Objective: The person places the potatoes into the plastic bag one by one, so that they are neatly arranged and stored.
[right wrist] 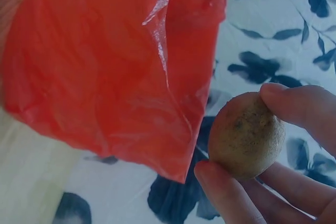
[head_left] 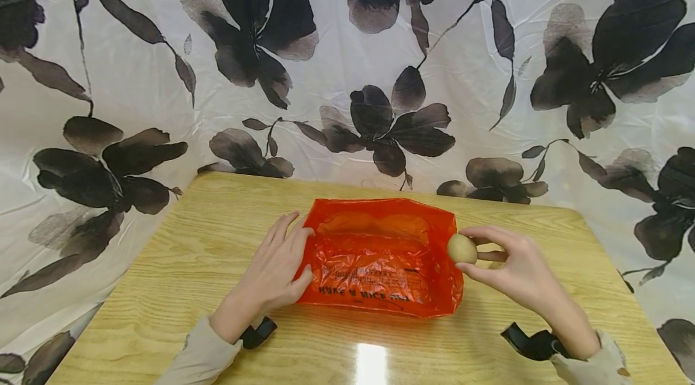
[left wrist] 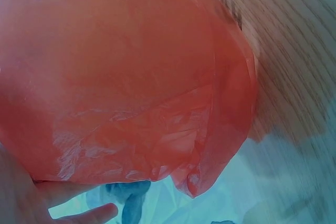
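Observation:
A red plastic bag (head_left: 374, 252) with dark printed lettering lies with its mouth spread wide, facing up toward the head camera. At its left edge my left hand (head_left: 277, 264) grips the rim, thumb and fingertips over the plastic. My right hand (head_left: 516, 264) pinches a small round tan potato (head_left: 462, 250) between thumb and fingers, right at the bag's right rim. In the right wrist view the potato (right wrist: 247, 136) shows a dark speckled patch, and it is beside the outer wall of the bag (right wrist: 105, 77). The bag fills most of the left wrist view.
Both hands are over a light wood-grain table (head_left: 217, 222). A white cloth (head_left: 336, 71) with dark flowers hangs behind the table and along its sides. Black straps (head_left: 529, 341) show near both wrists.

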### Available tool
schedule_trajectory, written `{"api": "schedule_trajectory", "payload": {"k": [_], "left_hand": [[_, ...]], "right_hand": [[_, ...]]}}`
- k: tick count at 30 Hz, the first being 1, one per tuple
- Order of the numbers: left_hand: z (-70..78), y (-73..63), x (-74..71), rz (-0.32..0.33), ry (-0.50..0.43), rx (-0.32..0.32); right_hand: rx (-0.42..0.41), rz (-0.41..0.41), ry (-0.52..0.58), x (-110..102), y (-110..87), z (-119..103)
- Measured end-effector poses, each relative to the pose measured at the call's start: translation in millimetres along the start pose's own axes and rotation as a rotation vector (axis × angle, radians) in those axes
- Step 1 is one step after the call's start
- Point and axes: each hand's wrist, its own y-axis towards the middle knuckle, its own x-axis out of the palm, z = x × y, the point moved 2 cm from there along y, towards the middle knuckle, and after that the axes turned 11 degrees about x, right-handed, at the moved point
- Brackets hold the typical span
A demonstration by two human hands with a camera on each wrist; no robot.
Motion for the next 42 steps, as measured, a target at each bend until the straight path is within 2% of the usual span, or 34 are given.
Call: {"api": "schedule_trajectory", "payload": {"k": [9, 26, 35, 42], "left_hand": [[-0.4, -1.0, 0.5, -0.003, 0.003, -0.004], [0.5, -2.2, -0.2, -0.012, -0.005, -0.015], [0.7, -2.3, 0.6, -0.008, -0.013, -0.016], [0.1, -1.6, 0.9, -0.003, -0.007, -0.004]], "right_hand": [[0.001, -0.028, -0.108, 7.4, 14.4, -7.9], [-0.080, -0.095, -0.165, 23.2, 42.8, -26.8], [-0.113, -0.103, -0.251, 34.9, 56.9, -33.6], [-0.073, -0.141, -0.323, 44.1, 66.8, -40.6]]}}
